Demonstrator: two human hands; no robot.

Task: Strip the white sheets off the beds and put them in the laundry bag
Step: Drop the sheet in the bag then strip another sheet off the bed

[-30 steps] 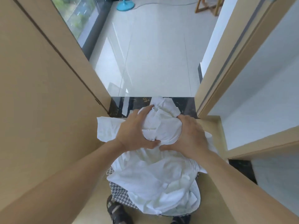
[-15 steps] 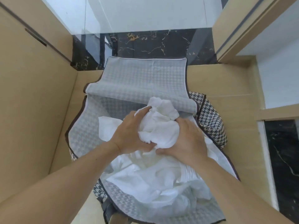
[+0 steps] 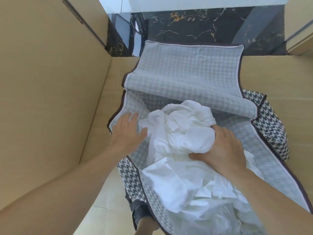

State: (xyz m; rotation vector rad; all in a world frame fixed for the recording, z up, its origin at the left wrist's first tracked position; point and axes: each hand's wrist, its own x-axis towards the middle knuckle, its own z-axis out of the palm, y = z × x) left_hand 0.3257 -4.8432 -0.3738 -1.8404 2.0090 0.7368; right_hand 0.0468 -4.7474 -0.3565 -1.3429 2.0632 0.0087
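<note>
A crumpled white sheet fills the open houndstooth laundry bag, whose grey-lined flap is folded back away from me. My right hand presses on the right side of the sheet bundle, with the thumb curled under a fold. My left hand lies flat, fingers spread, against the bag's left inner wall beside the sheet. More white cloth piles toward the near end of the bag.
A tan wooden panel rises close on the left. The bag stands on a tan floor; beyond it runs a black marble strip. My sandalled foot shows under the bag's near edge.
My view tilted down onto the bag. My left hand let go of the sheet bundle and moved left to the bag's wall. The bundle sank lower into the bag under my right hand.
</note>
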